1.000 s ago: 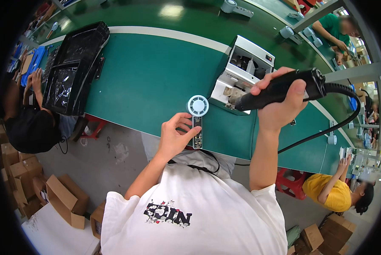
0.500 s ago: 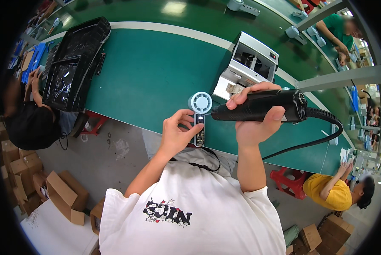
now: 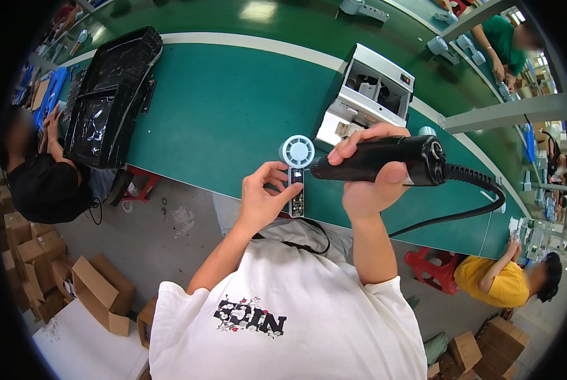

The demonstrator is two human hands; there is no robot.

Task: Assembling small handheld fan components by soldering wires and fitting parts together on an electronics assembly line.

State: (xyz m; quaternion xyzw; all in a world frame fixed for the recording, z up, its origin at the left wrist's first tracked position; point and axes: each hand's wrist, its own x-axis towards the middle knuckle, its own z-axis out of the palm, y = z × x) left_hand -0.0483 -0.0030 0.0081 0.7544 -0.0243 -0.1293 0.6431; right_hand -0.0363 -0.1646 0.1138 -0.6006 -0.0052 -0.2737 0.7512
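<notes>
A small light-blue handheld fan lies at the table's near edge, its round grille pointing away from me. Its handle is uncovered, showing a circuit board. My left hand grips the handle from the left, thumb on top of it. In my right hand is a black corded electric screwdriver, held nearly level. The tool's tip points left at the joint between fan head and handle; whether it touches a screw is too small to tell. A thick black cable runs from its rear end.
A silver box-shaped machine, open at the front, stands beyond my right hand. Black plastic trays sit at the table's left. Behind the table runs a green conveyor with more fans. Co-workers sit at left and right, near red stools.
My right hand and the electric screwdriver have shifted slightly left, closer to the fan. My left hand and the fan stay almost in place.
</notes>
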